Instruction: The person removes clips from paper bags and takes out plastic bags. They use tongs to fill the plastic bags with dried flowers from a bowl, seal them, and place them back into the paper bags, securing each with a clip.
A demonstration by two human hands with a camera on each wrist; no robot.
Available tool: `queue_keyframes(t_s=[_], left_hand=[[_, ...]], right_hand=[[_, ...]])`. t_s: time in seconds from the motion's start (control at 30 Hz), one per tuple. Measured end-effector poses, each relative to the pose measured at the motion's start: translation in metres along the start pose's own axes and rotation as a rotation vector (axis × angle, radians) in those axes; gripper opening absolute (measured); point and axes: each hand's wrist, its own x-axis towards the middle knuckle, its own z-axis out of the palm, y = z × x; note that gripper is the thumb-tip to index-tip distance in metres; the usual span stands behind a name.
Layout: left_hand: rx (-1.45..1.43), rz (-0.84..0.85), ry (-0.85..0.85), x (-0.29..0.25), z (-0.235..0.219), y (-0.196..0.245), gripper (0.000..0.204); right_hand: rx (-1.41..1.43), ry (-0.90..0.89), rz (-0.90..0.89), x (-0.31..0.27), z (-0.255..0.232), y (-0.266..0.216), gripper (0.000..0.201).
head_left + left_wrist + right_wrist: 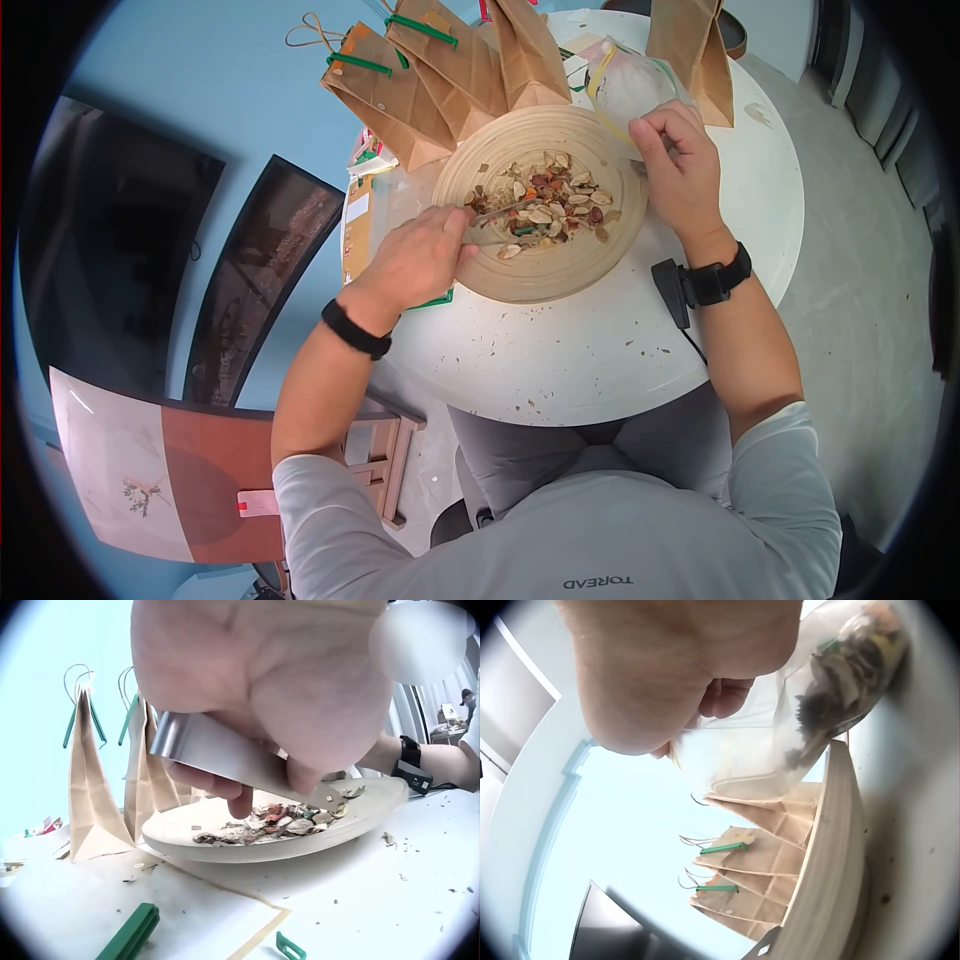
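Note:
My left hand [422, 252] grips a pair of metal tongs [225, 754] over the round wooden plate [545, 287]. The tips of the tongs reach into a heap of mixed dried pieces [550, 208], brown, pale, red and green. At the plate's right rim, my right hand [680, 165] pinches the edge of a clear plastic bag [632, 88] with a yellow strip along its mouth. Dark and pale dried pieces [844, 682] lie inside the bag in the right wrist view.
Brown paper bags [385, 95] with green clips stand behind the plate, and another paper bag [690, 50] stands at the back right. Crumbs dot the white round table [480, 360] near its front edge. A green clip [131, 934] lies left of the plate.

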Motion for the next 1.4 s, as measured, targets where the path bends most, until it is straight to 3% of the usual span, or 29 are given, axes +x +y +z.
queue_keyframes(t_s=[0.23, 0.6, 0.93, 1.1, 1.23, 1.33, 1.4], left_hand=[[-0.061, -0.075, -0.07, 0.033, 0.013, -0.017, 0.026], [-0.204, -0.033, -0.018, 0.032, 0.014, -0.014, 0.015], [-0.258, -0.071, 0.119, 0.076, -0.053, 0.009, 0.02], [-0.173, 0.058, 0.172, 0.107, -0.05, 0.026, 0.024], [-0.113, 0.039, 0.243, 0.091, -0.055, 0.023, 0.027], [-0.15, -0.187, 0.091, 0.062, -0.055, 0.024, 0.029], [-0.136, 0.059, 0.067, 0.044, -0.031, 0.015, 0.033]], right_hand=[[0.003, -0.035, -0.037, 0.0, 0.0, -0.005, 0.013], [0.042, -0.141, -0.006, -0.002, 0.001, -0.009, 0.01], [0.0, -0.24, -0.112, -0.002, -0.002, -0.008, 0.01], [0.012, -0.286, -0.135, -0.001, -0.003, -0.01, 0.01], [-0.042, -0.201, -0.131, -0.001, -0.003, -0.01, 0.009], [-0.096, -0.06, -0.092, 0.0, -0.002, -0.006, 0.009], [-0.084, -0.012, -0.068, 0.001, 0.0, -0.006, 0.009]])
